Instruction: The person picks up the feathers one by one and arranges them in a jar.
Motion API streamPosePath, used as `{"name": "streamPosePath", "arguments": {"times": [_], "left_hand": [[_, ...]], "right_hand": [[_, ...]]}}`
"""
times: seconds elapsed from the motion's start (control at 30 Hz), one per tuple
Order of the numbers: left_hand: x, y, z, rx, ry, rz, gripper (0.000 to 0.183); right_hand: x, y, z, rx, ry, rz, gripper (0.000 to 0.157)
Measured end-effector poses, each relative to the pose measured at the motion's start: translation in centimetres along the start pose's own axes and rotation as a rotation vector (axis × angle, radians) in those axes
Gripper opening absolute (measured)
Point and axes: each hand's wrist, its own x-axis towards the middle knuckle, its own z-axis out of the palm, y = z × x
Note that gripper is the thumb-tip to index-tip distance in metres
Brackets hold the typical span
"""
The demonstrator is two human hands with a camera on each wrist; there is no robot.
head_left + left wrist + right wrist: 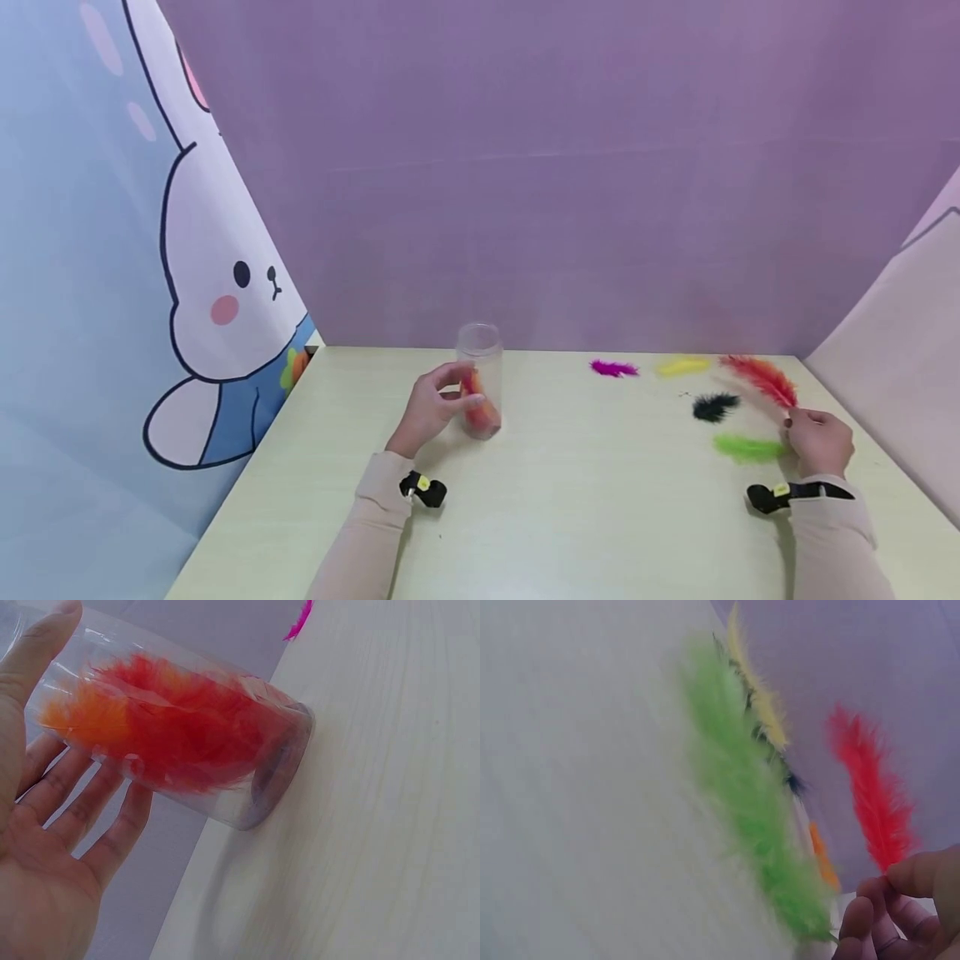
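On the left of the table stands a tall clear jar [491,375] with red and orange feathers [172,727] inside. My left hand [430,408] holds it from the side, thumb and fingers on opposite sides of the wall. At the far right, my right hand [821,443] pinches a red feather [759,379] by its quill end, raised above the table in the right wrist view. An orange feather [823,855] shows partly behind. Just left of that hand lies a green feather [748,448], and a black feather [715,407] lies beyond it.
A yellow feather [682,366] and a magenta feather [615,368] lie near the table's back edge. A purple backdrop [555,183] rises behind the pale table [585,508]. A rabbit-print sheet [217,208] hangs at the left, and a pale sheet [907,367] at the right.
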Motion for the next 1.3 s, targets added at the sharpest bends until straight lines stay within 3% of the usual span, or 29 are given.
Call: {"name": "streamPosePath", "arguments": {"times": [0.17, 0.27, 0.37, 0.47, 0.73, 1.3], "left_hand": [[0.0, 0.0, 0.4, -0.006, -0.002, 0.005, 0.057], [0.0, -0.1, 0.5, -0.002, -0.01, 0.002, 0.058], [0.0, -0.1, 0.5, 0.003, -0.007, 0.002, 0.058], [0.0, 0.1, 0.5, 0.009, -0.004, 0.003, 0.057], [-0.1, 0.2, 0.2, 0.018, -0.007, -0.002, 0.063], [0.0, 0.0, 0.3, 0.018, 0.003, 0.0, 0.061]], "right_hand": [[-0.8, -0.2, -0.2, 0.033, -0.008, -0.004, 0.032], [-1.0, -0.1, -0.3, 0.08, 0.0, -0.006, 0.019], [-1.0, -0.1, -0.5, 0.18, -0.002, -0.016, 0.014], [-1.1, -0.5, -0.6, 0.293, -0.006, -0.029, 0.02], [-2.7, -3.6, -0.7, 0.495, -0.02, -0.097, 0.026], [-5.5, -8.5, 0.5, 0.418, -0.147, -0.294, 0.011]]}}
